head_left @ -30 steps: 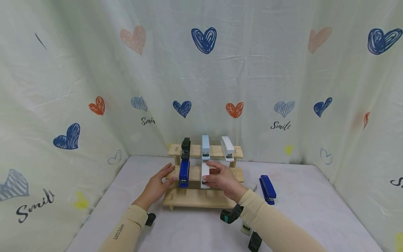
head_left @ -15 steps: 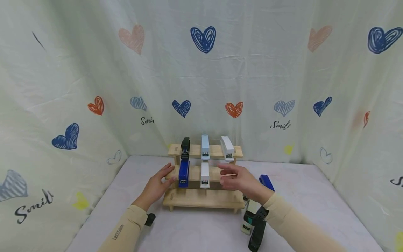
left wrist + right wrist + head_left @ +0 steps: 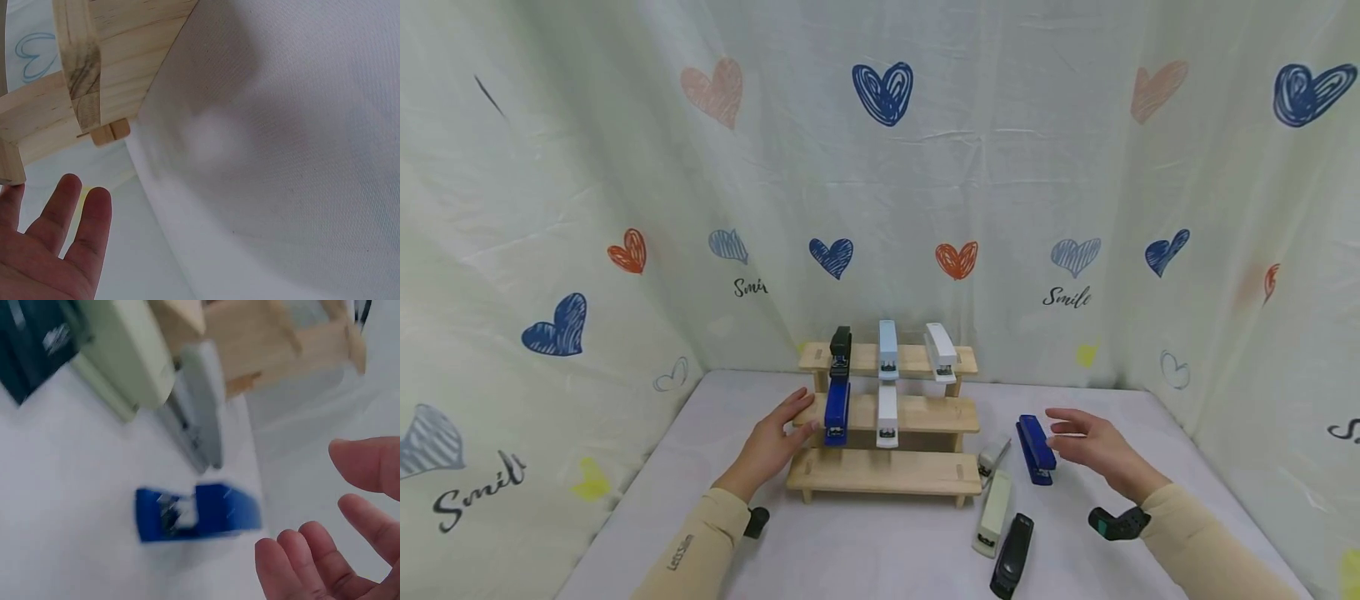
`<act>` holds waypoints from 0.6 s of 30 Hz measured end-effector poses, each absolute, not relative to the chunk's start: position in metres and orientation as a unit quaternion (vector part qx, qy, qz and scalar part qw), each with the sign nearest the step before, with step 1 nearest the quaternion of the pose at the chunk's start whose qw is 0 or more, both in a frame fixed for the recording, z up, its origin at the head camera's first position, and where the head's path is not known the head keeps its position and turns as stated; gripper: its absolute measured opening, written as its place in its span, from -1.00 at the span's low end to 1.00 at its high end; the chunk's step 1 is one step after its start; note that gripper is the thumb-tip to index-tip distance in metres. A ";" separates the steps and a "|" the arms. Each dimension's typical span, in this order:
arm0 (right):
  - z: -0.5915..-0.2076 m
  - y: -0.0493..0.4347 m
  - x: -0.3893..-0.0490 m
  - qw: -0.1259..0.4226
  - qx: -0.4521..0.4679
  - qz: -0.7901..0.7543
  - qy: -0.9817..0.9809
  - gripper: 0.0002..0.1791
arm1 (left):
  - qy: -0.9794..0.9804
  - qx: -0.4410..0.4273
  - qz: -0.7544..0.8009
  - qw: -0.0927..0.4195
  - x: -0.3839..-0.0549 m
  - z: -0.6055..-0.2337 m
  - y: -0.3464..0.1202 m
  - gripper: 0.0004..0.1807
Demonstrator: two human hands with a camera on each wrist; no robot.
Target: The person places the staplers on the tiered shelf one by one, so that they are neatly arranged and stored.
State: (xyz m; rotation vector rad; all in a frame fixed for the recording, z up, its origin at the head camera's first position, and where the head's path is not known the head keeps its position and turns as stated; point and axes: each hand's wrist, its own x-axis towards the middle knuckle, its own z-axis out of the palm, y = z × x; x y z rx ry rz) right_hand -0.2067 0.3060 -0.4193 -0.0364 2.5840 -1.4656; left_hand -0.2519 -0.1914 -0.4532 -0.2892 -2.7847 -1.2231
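Observation:
My left hand [image 3: 771, 443] touches the left end of the three-tier wooden rack [image 3: 925, 414] at its middle shelf. In the left wrist view its fingers [image 3: 89, 234] are extended beneath the wood. My right hand [image 3: 1101, 450] holds nothing and hovers right beside a blue stapler [image 3: 1036, 450] on the table. In the right wrist view the thumb and fingers stand apart, a little off that stapler [image 3: 219, 512]. On the middle shelf sit another blue stapler [image 3: 837, 412] and a white stapler [image 3: 887, 415]. The top shelf bears a black stapler [image 3: 840, 350], a light blue stapler [image 3: 888, 350] and a white stapler [image 3: 941, 352].
Right of the rack, a pale green stapler [image 3: 993, 514], a black stapler [image 3: 1012, 557] and a grey stapler [image 3: 199, 403] lie on the white tabletop [image 3: 865, 550]. A heart-printed curtain [image 3: 1015, 167] hangs behind and at both sides.
My right hand has let go of the white stapler on the middle shelf and moved right, to beside the blue stapler on the table. My left hand has stayed at the rack.

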 end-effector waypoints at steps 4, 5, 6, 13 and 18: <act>-0.440 0.322 -0.210 0.107 0.046 -0.518 0.847 -0.31 | -0.910 -0.094 -0.402 0.037 -0.253 -0.453 -0.192 -0.34; -0.444 0.323 -0.211 0.112 0.055 -0.528 0.840 -0.31 | -0.910 -0.093 -0.402 0.036 -0.253 -0.453 -0.192 -0.34; -0.448 0.324 -0.213 0.115 0.062 -0.534 0.836 -0.31 | -0.910 -0.094 -0.402 0.035 -0.253 -0.453 -0.192 -0.33; -0.463 0.319 -0.220 0.128 0.057 -0.562 0.815 -0.26 | -0.908 -0.094 -0.405 0.041 -0.252 -0.452 -0.191 -0.34; -0.469 0.314 -0.224 0.142 0.053 -0.573 0.806 -0.24 | -0.909 -0.098 -0.403 0.049 -0.248 -0.451 -0.190 -0.32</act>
